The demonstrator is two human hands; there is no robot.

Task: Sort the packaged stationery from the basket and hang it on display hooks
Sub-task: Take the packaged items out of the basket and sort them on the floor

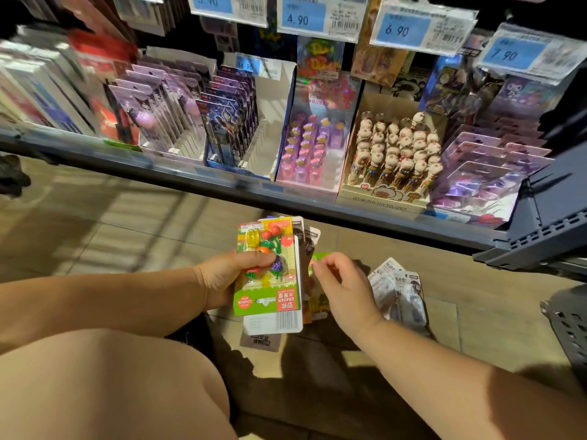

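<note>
My left hand point(235, 274) grips a stack of blister packs; the top one is a fruit eraser pack point(270, 290) with a green and yellow card, held upside down. More packs point(309, 239) fan out behind it. My right hand point(343, 290) hovers at the stack's right edge, fingers curled, thumb and forefinger pinching the edge of a green pack point(317, 260) behind the top one. Two correction tape packs point(397, 290) lie on the floor to the right of that hand.
A low shelf point(222, 182) ahead holds boxes of pens and carded packs, with blue price tags point(301, 15) above. A dark perforated basket point(568, 325) sits at the right edge. My knee point(104, 385) fills the lower left. Tiled floor lies below.
</note>
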